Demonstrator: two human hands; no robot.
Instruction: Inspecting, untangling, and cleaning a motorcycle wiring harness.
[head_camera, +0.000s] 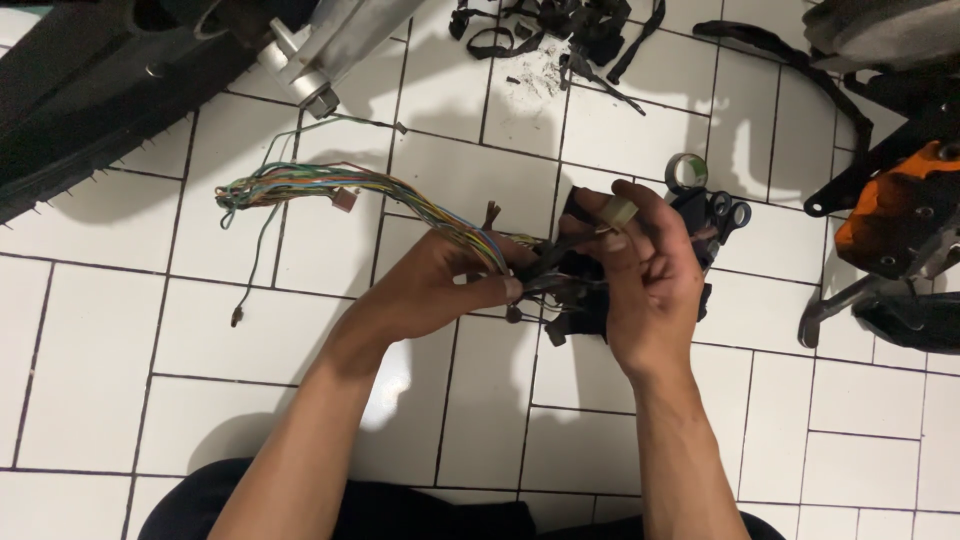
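My left hand (440, 285) grips a bundle of many-coloured wires (330, 185) that fans out to the left over the white tiled floor (90, 350). My right hand (650, 270) holds the dark, taped end of the same wire bundle (560, 285), with a small pale connector (619, 210) pinched at its fingertips. The two hands are close together, almost touching, above the tiles. A small brown plug (345, 198) hangs on one wire, and a thin green wire trails down to a tiny end piece (236, 320).
A roll of tape (686, 172) and black-handled scissors (728, 212) lie just beyond my right hand. Black tape scraps (560, 30) litter the top. A tyre (80, 110) and metal tube (320, 50) sit top left; orange and black parts (900, 220) at right.
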